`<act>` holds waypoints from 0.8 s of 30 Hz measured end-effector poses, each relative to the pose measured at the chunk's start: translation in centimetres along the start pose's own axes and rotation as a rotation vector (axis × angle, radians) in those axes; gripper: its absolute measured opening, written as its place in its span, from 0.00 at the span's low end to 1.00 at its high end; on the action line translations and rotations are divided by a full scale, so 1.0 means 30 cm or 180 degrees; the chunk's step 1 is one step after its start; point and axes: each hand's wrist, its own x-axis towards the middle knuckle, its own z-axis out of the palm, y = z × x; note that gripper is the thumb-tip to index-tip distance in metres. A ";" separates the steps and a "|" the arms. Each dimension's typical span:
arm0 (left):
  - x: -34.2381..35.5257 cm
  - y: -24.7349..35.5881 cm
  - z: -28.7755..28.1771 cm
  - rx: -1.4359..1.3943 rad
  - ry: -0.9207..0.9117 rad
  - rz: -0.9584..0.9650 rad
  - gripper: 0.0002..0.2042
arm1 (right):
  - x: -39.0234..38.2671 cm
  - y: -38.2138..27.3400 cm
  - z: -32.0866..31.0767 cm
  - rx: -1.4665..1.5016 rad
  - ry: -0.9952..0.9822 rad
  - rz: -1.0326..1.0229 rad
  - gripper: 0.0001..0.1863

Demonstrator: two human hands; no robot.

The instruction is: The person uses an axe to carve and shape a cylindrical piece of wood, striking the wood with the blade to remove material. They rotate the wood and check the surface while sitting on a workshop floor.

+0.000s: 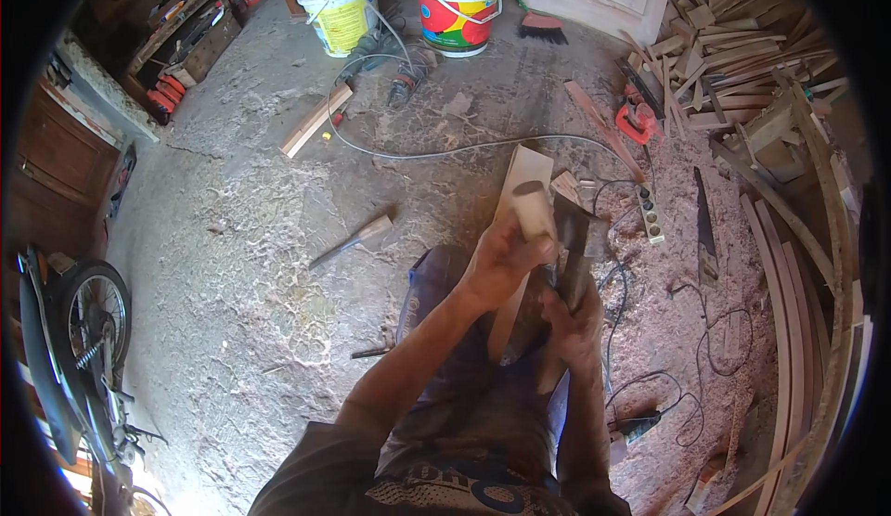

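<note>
My left hand is closed around the thick wooden handle of a chisel. Its blade end is mostly hidden by my hands. Beside it, my right hand grips the handle of a hatchet-like tool with a broad dark metal head, close to the chisel handle. Under both hands a pale wooden board runs lengthwise between my legs, sticking out beyond the left hand. On the floor to the left lies another wooden-handled chisel.
Two paint buckets stand far ahead beside a brush. Cables, a power strip, a handsaw and a red power tool lie right, near long planks and piled offcuts. A motorcycle stands left.
</note>
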 end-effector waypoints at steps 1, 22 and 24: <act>0.004 0.011 0.015 -0.0141 0.0136 -0.0009 0.19 | 0.012 0.021 0.004 -0.0039 0.0056 -0.0198 0.18; 0.149 -0.191 -0.103 0.2259 0.0993 0.0653 0.19 | -0.288 0.131 -0.112 0.1502 0.0318 0.0436 0.22; 0.167 -0.202 -0.129 0.1985 0.0781 0.0614 0.15 | -0.299 0.125 -0.116 0.1611 0.0213 0.0454 0.22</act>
